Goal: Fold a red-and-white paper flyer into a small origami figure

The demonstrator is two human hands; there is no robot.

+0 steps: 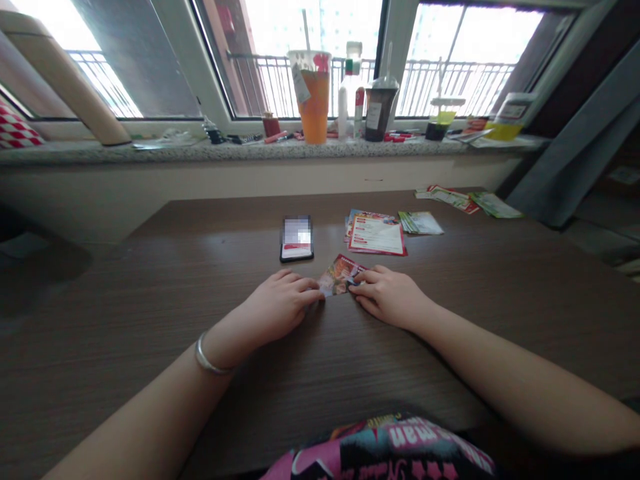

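Observation:
A small folded colourful leaflet (340, 273) lies on the brown wooden table (150, 300), between my two hands. My left hand (280, 307) rests knuckles up at its left edge, fingers curled and pressing on the paper. My right hand (387, 297) lies at its right edge, fingertips pinching or pressing the leaflet's corner. A silver bangle (207, 360) sits on my left wrist. How much of the leaflet lies under my fingers is hidden.
A black phone (297, 239) lies just beyond my hands. Stacks of red and green flyers (377, 233) sit to its right, more flyers (467, 199) at the far right. Drink cups (313, 93), bottles and clutter line the windowsill (150, 152).

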